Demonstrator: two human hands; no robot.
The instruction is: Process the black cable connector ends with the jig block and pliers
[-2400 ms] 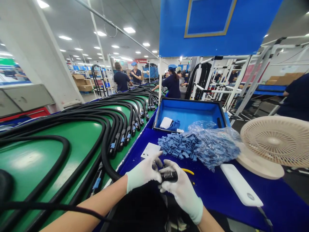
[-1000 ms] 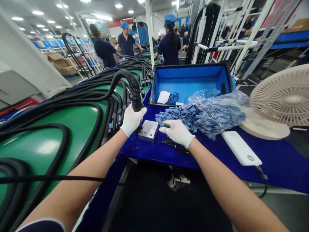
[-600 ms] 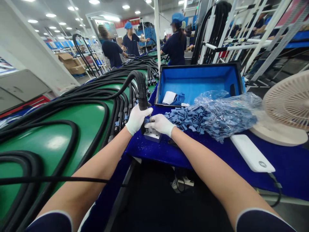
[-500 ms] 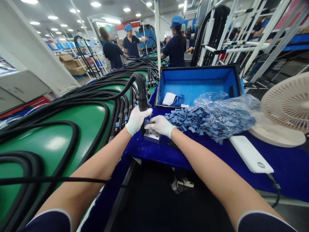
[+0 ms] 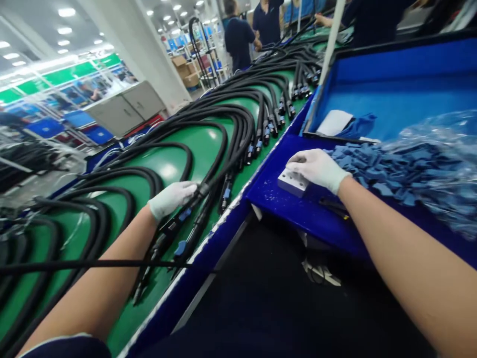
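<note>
In a white glove, my left hand (image 5: 173, 199) reaches over the green surface, its fingers closed at the end of a black corrugated hose (image 5: 223, 171). Below those fingers the hose end carries a small blue clip (image 5: 184, 214). My right hand (image 5: 316, 166), also gloved, has its fingertips curled together above a silver metal block (image 5: 292, 183) with holes in its top. Whatever sits between those fingertips is hidden. Just right of this hand lies a pile of blue plastic clips (image 5: 387, 169), partly under a clear plastic bag (image 5: 447, 132).
Many black hoses (image 5: 208, 112) lie curved across the green surface (image 5: 167, 166). A blue bin (image 5: 395, 94) with a dark rim stands behind the clips. A thin black cable (image 5: 93, 266) crosses low in view. Co-workers (image 5: 238, 37) stand at the far end.
The hose has left the metal block and lies to the left with my left hand. My right hand stays by the block. The view has swung left.
</note>
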